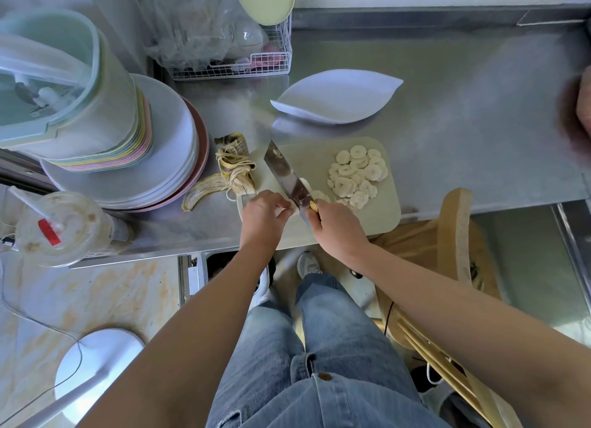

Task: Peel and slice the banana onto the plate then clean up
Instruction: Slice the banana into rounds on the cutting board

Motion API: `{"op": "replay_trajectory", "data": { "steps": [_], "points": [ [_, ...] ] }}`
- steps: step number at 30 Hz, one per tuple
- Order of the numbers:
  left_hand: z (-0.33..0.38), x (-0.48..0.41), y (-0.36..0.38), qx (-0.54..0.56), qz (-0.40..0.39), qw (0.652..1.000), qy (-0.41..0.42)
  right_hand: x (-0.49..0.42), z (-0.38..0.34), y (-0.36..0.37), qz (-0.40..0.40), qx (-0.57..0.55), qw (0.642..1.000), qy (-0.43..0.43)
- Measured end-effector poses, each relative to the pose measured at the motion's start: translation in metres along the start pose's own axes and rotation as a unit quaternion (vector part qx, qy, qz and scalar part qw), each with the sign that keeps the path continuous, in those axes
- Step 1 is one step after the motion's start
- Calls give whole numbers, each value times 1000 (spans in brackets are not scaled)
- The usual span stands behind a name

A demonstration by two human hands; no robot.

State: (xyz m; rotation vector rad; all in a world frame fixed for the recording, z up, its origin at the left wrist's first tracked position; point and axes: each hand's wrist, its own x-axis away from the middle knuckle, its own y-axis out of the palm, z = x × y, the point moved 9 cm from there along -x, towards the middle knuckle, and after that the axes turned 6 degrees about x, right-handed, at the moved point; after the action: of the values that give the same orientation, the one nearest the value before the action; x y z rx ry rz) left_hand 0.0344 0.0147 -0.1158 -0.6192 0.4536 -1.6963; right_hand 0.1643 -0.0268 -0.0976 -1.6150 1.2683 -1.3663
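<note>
We see the left hand at the near left corner of the cutting board, fingers curled and pinching the last bit of banana down on the board. The right hand is clenched round the handle of the knife. The blade lies slanted and points to the far left, and its heel sits just beside the left fingertips, touching the banana bit.

The board lies at the near edge of the metal table. The banana slices sit in a loose, overlapping heap on the right half of the board, with a few more close to the right hand. None are on the plate, a white leaf-shaped one just beyond the far edge of the board.

The banana peel lies on the table against the left edge of the board, and one strip of it trails toward the near left. Further left is a stack of plates with tubs piled on top. A wire basket stands at the far left, and a plastic cup with a straw stands at the near left corner. A wooden chair is below the near edge, to the right of the person's legs in jeans.
</note>
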Motion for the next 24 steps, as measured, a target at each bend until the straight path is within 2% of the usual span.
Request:
{"op": "replay_trajectory", "data": {
  "steps": [8,13,20,24],
  "points": [
    [0,0,0,-3,-2,1000,1,-6,0,12,7,-12,1000,-2],
    [9,4,1,-35,-3,998,42,-9,5,7,5,2,1000,-13],
    [14,5,3,-45,-11,998,53,-11,61,-15,29,-1,997,74],
    [11,5,7,-48,-32,997,47,-10,60,-16,28,-19,997,66]
  ]
}}
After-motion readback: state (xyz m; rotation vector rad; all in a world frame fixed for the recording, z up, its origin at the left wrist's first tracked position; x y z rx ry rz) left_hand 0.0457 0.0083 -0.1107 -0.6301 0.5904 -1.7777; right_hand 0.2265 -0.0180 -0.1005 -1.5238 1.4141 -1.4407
